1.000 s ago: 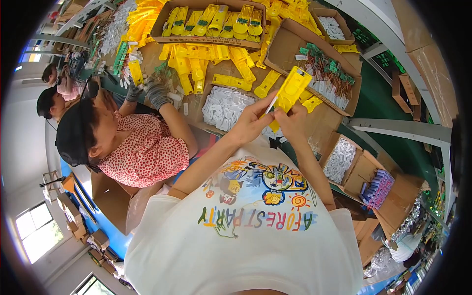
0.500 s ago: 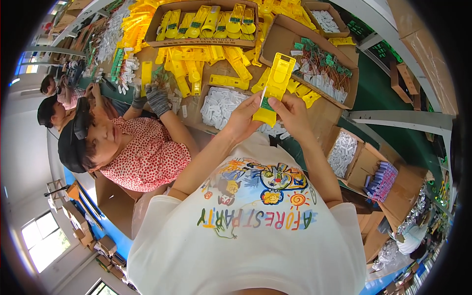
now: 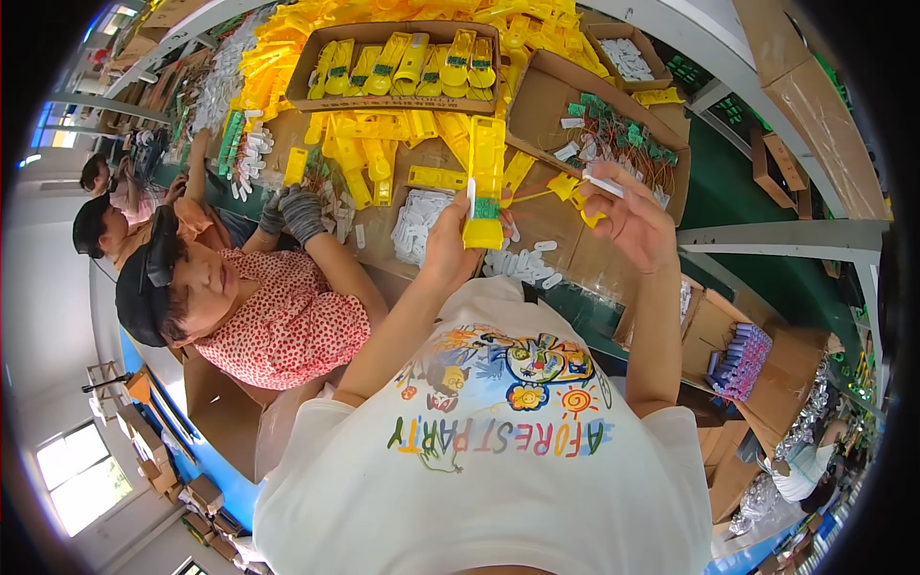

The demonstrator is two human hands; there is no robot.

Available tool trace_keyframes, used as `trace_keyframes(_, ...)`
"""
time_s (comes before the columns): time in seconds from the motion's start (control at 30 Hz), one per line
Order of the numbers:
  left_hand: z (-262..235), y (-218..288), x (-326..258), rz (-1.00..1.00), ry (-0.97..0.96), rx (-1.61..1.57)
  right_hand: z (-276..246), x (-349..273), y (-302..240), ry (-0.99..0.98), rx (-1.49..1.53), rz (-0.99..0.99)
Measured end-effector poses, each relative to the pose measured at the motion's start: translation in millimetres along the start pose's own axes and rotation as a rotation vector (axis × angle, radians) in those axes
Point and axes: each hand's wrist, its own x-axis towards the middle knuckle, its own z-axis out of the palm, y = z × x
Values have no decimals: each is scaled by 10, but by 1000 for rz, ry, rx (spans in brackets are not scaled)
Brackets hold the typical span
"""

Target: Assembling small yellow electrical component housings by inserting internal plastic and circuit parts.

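My left hand (image 3: 448,241) grips the lower end of a long yellow plastic housing (image 3: 486,177) held upright over the worktable; a small green circuit board shows inside it. My right hand (image 3: 628,216) is raised to the right, apart from the housing, pinching a small white part (image 3: 604,184) with a yellow piece (image 3: 565,187) by its fingers. A thin wire runs from the housing toward that hand.
A cardboard tray (image 3: 398,62) of yellow housings lies at the back, a box (image 3: 613,134) of green boards and wires to its right. White parts (image 3: 417,225) are piled on the table. A co-worker in a red dotted shirt (image 3: 287,326) with gloved hands sits at my left.
The two hands, together on the housing before, have parted. My right hand moved off to the right with small parts; my left hand keeps the housing, now standing upright.
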Motion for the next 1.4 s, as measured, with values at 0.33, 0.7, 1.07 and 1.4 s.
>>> trace_keyframes(0.33, 2, -53, -60, -92, -38, 93, -231, 145, 215, 397, -918, -232)
trace_keyframes(0.7, -31, -287, -59, 93, -92, 687, 271, 477, 436, 350, -634, -224)
trace_keyframes(1.07, -135, -403, -134, 438, -51, 1331, 410, 630, 494, 857, -1132, -373)
trace_keyframes(1.4, -341, -175, 60, 453, -312, 1178, 71, 849, 549, -73, -557, 291)
